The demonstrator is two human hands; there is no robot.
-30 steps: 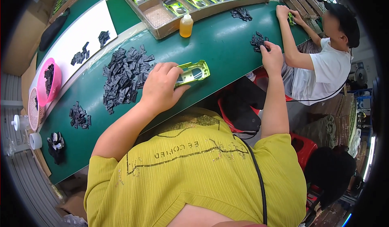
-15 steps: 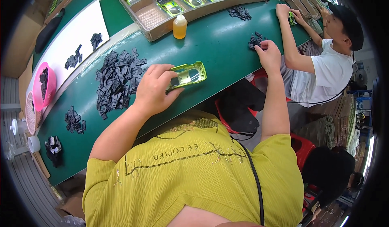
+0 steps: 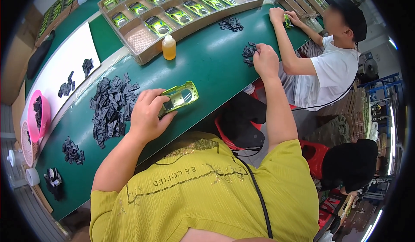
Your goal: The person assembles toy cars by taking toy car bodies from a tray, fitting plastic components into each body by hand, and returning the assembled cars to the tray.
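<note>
The green car shell [image 3: 183,96] is over the bench [image 3: 207,47], one end in the left grip [image 3: 148,116] — thumb and fingers parted to its width. It looks light, stiff and perhaps slippery; the long sides seem the safest hold, clear of the glossy windows. The right grip [image 3: 266,63] is bunched at some dark parts [image 3: 248,55] — whether holding one, I cannot tell. Lettering crosses the shirt [image 3: 207,199]; none is legible on the shell.

Long green table [image 3: 212,69], red stool [image 3: 310,156], glowing tube light [image 3: 393,142].
</note>
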